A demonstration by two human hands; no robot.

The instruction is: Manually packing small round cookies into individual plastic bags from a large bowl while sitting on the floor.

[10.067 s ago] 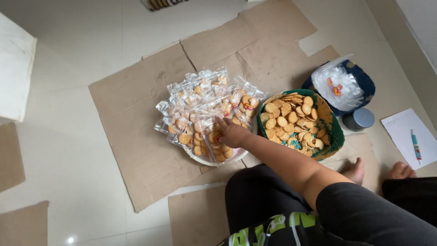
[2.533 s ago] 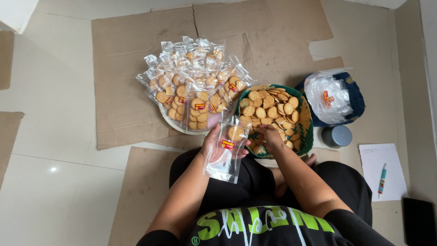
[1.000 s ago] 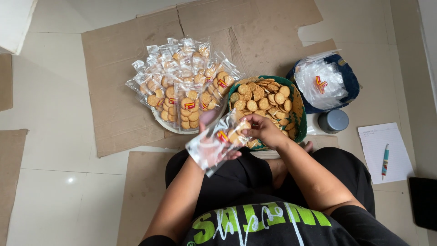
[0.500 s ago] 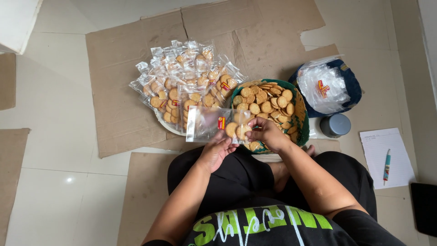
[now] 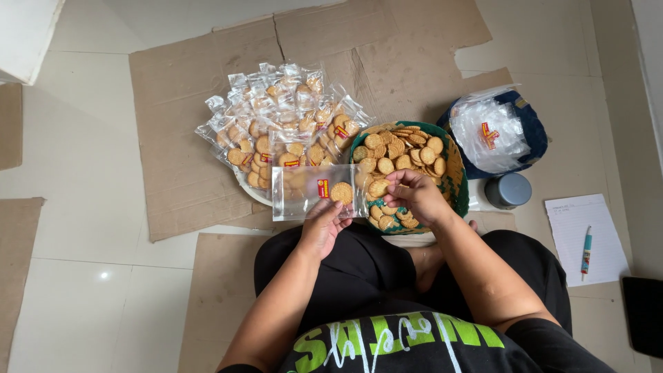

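Note:
My left hand [image 5: 323, 225] holds a clear plastic bag [image 5: 304, 202] level in front of me, with a round biscuit or two inside near its mouth. My right hand [image 5: 413, 195] pinches a biscuit [image 5: 378, 188] right at the bag's open end, above the green basket [image 5: 458, 185] heaped with loose round biscuits. Behind the bag, a white tray [image 5: 243, 187] carries a pile of several filled, sealed biscuit bags [image 5: 283, 124].
Flattened cardboard [image 5: 186, 124] covers the tiled floor. A dark blue container [image 5: 533, 124] with empty clear bags sits at the right, with a grey round lid [image 5: 508, 189] beside it. A sheet of paper [image 5: 572, 242] with a pen [image 5: 586, 243] lies farther right.
The bag has turned from tilted to level and moved a little left and up. My right hand has come back over the basket and holds another biscuit at the bag's mouth.

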